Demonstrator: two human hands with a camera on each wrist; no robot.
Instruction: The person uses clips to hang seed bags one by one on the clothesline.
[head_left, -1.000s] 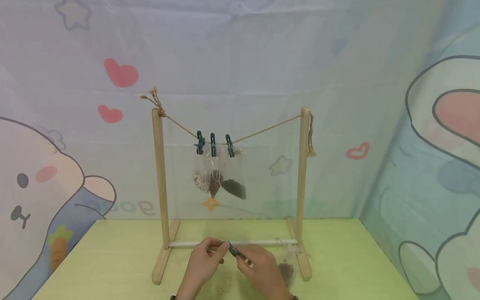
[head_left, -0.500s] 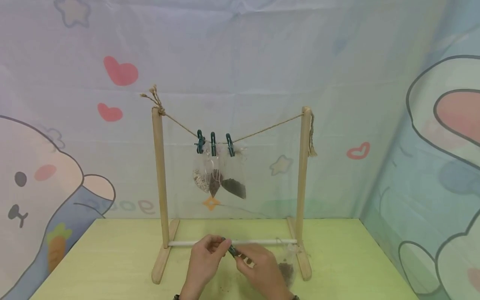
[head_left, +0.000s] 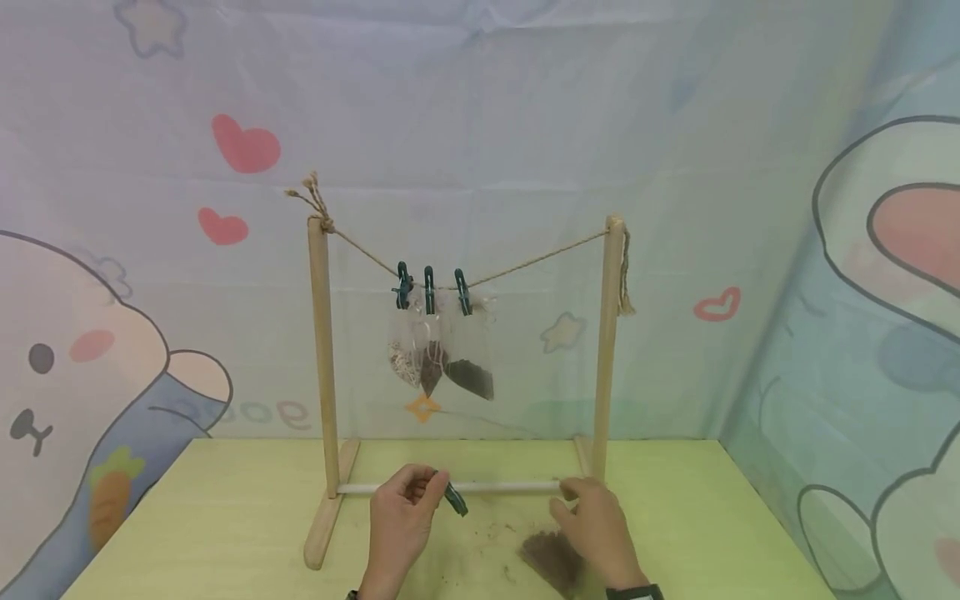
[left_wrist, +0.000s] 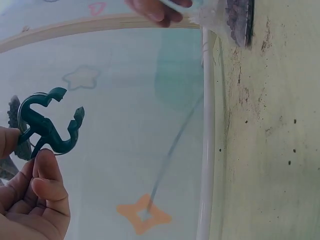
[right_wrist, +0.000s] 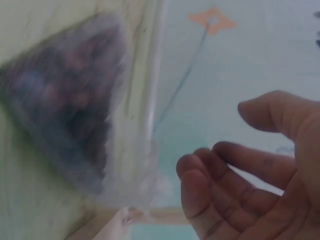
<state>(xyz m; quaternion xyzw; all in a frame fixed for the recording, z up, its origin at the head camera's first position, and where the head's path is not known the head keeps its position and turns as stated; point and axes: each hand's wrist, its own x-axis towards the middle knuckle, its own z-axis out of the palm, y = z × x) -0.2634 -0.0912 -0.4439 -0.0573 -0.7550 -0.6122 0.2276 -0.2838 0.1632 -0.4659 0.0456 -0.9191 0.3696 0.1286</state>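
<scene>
My left hand point(head_left: 400, 518) pinches the handles of a dark green spring clip point(head_left: 455, 500) between thumb and fingers. In the left wrist view the clip's jaws point(left_wrist: 46, 124) are spread apart. My right hand point(head_left: 597, 527) is over the table at the right, thumb apart from its loosely bent fingers, with nothing seen between them. Beside it is a small clear bag of dark brown grains point(head_left: 551, 560), partly overlapped by the hand. In the right wrist view the bag's see-through top point(right_wrist: 132, 187) reaches close to the fingertips.
A wooden frame's left post point(head_left: 322, 358) and right post point(head_left: 609, 350) carry a sagging rope point(head_left: 543, 254). Three green clips hold bags of pale grains point(head_left: 405, 367), brown grains point(head_left: 431, 367) and dark grains point(head_left: 471, 380). A white crossbar point(head_left: 510, 487) runs low behind the hands. Crumbs dot the table point(head_left: 225, 500).
My right hand has left the clip and moved right to the bag. The bag has shifted left and turned. My left hand keeps the clip, slightly left of before.
</scene>
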